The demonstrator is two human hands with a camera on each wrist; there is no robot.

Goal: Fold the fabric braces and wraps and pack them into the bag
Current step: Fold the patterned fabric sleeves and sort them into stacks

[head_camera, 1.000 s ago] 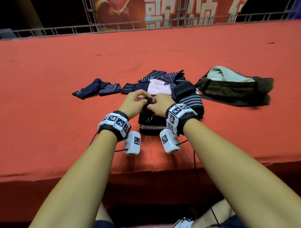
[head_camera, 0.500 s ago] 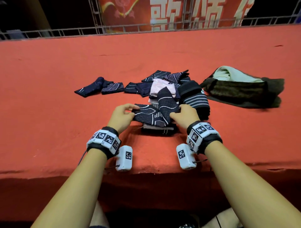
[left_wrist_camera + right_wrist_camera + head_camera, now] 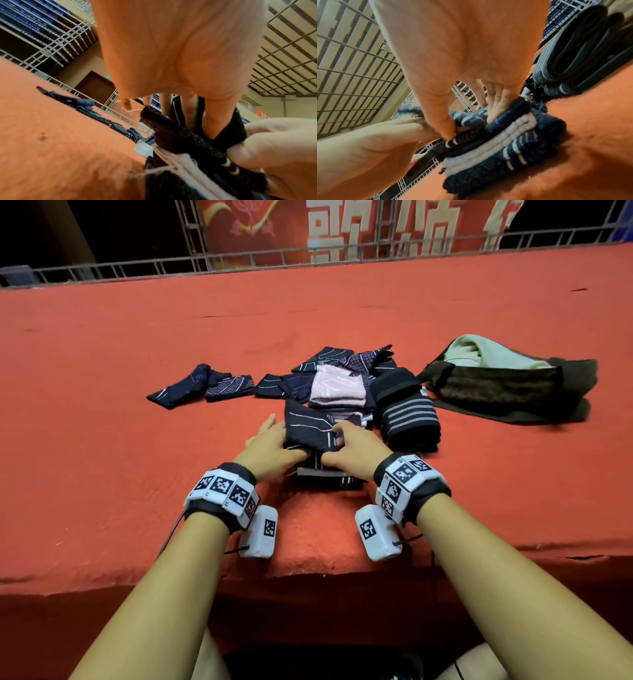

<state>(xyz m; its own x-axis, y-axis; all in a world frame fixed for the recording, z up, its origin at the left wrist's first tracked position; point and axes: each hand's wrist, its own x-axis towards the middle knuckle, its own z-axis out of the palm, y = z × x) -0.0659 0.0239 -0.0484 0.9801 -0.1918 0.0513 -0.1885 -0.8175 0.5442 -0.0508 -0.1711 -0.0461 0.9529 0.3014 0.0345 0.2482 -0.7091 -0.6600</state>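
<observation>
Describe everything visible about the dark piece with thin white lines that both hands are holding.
The dark fabric piece is navy-black knit with thin white lines across it. It is partly folded, its far edge lifted, and it sits on top of a folded stack near the front edge of the red surface. The left hand grips its left side, thumb on top, and the right hand pinches its near right corner. The pink folded piece lies just behind it.

A red carpeted platform point(image 3: 102, 405) filled the scene, bounded at its far edge by a grey metal railing point(image 3: 137, 266). Behind hung a red banner point(image 3: 342, 227) with white characters; a gridded ceiling point(image 3: 283, 56), a brown door point(image 3: 96, 88) and blue seating point(image 3: 34, 17) showed elsewhere.
</observation>
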